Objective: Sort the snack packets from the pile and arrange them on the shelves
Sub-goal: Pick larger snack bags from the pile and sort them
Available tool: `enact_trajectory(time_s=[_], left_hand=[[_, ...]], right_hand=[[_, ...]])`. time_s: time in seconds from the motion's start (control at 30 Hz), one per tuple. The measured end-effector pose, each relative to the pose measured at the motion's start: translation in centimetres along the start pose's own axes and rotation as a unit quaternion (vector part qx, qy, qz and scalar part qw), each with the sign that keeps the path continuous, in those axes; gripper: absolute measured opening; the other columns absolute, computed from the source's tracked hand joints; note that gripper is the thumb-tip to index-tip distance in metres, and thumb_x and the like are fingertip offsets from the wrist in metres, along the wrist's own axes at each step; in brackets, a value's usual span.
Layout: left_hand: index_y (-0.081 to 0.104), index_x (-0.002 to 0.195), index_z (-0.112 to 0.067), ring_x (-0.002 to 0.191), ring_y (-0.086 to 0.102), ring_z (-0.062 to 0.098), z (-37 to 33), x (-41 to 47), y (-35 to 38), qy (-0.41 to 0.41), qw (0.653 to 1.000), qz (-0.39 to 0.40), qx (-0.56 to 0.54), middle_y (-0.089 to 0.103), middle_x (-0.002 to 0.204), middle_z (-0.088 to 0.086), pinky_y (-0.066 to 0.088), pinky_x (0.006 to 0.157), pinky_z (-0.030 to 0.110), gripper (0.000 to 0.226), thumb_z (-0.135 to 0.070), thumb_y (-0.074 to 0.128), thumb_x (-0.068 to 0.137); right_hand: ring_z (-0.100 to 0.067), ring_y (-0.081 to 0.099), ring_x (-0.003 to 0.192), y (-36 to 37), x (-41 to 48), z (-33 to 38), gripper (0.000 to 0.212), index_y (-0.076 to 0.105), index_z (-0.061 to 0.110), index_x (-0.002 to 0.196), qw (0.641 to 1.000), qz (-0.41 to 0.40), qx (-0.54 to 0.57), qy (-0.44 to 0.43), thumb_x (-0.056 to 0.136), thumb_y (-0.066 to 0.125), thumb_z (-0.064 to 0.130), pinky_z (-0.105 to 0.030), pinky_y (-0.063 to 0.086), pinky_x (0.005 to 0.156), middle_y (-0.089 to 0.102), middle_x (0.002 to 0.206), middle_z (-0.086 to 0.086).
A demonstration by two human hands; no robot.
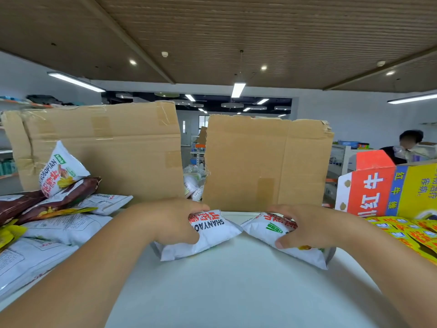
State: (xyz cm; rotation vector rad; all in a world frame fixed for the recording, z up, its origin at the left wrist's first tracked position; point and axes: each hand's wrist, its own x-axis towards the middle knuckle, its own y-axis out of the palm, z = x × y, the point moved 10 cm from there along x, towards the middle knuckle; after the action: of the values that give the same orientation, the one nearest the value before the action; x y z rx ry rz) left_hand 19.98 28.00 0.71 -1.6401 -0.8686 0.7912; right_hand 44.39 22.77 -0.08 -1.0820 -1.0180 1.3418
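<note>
White puffy packets (214,236), red lettering, 2 gripped

Left hand (170,221) around the left packet (214,237), right hand (312,229) around the right packet (266,229), perhaps flat on the pale tabletop (236,285).

Both bare forearms reach forward and converge. Left grip (172,221) lies palm down, fingers and thumb curled round the left packet (212,237); right grip (307,228) likewise clasps the right packet (262,229)
</note>
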Motion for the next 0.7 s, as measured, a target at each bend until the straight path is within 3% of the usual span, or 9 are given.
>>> enact_trajectory(time_s=[0.13,0.2,0.3,0.4,0.53,0.6,0.7], left_hand=[[0.030,0.143,-0.063,0.119,0.052,0.006,-0.8,-0.3,0.2,-0.002,1.000,-0.010,0.001,0.050,0.137,-0.023,0.043,0.090,0.026,0.070,-0.058,0.066,0.083],[0.019,0.153,-0.057,0.137,0.039,0.011,-1.7,-0.1,1.0,0.003,1.000,-0.007,0.013,0.035,0.154,-0.019,0.036,0.101,0.028,0.083,-0.065,0.064,0.084],[0.011,0.154,-0.058,0.148,0.028,0.015,-2.6,0.3,2.8,0.001,0.999,0.029,0.015,0.021,0.164,-0.015,0.031,0.114,0.036,0.092,-0.068,0.064,0.081],[0.007,0.151,-0.059,0.142,0.037,0.022,-2.7,0.6,3.2,-0.022,0.997,0.049,0.051,0.026,0.161,-0.008,0.039,0.109,0.042,0.094,-0.069,0.063,0.076],[0.009,0.153,-0.056,0.124,0.050,0.026,-3.0,1.0,2.8,-0.026,0.996,0.045,0.076,0.039,0.151,-0.001,0.045,0.094,0.035,0.085,-0.058,0.059,0.084],[0.013,0.154,-0.051,0.111,0.054,0.024,-3.1,1.0,2.9,-0.011,0.997,0.043,0.063,0.047,0.142,-0.002,0.047,0.089,0.033,0.082,-0.051,0.059,0.086],[0.023,0.152,-0.043,0.107,0.059,0.024,-2.9,1.2,3.1,0.003,0.998,0.043,0.043,0.053,0.135,-0.001,0.049,0.090,0.034,0.075,-0.044,0.059,0.087]], right_hand=[[-0.008,0.053,0.122,0.3,0.0,-0.2,0.084,0.024,0.051,0.152,1.000,0.004,-0.022,0.011,0.079,0.065,0.063,-0.030,0.044,0.103,0.043,0.147,0.023],[-0.011,0.046,0.132,0.9,0.1,0.2,0.083,0.020,0.049,0.154,0.999,0.012,-0.035,0.001,0.083,0.062,0.061,-0.032,0.040,0.106,0.035,0.152,0.023],[-0.015,0.038,0.140,2.0,0.2,1.1,0.081,0.009,0.050,0.156,0.997,0.028,-0.070,-0.018,0.089,0.055,0.056,-0.035,0.037,0.108,0.022,0.159,0.023],[-0.020,0.029,0.145,2.5,0.4,1.3,0.079,-0.003,0.049,0.156,0.992,0.046,-0.120,-0.009,0.094,0.047,0.049,-0.039,0.036,0.107,0.012,0.163,0.018],[-0.023,0.028,0.145,2.3,0.2,1.4,0.079,-0.005,0.051,0.155,0.987,0.073,-0.138,0.028,0.094,0.045,0.048,-0.041,0.035,0.106,0.014,0.164,0.012],[-0.023,0.039,0.136,2.2,-0.3,1.7,0.079,-0.001,0.052,0.155,0.987,0.078,-0.130,0.047,0.093,0.048,0.047,-0.037,0.038,0.099,0.024,0.159,0.011],[-0.021,0.047,0.113,1.9,-0.9,2.4,0.077,0.008,0.050,0.154,0.988,0.063,-0.122,0.076,0.091,0.051,0.045,-0.035,0.039,0.087,0.038,0.147,0.006]])
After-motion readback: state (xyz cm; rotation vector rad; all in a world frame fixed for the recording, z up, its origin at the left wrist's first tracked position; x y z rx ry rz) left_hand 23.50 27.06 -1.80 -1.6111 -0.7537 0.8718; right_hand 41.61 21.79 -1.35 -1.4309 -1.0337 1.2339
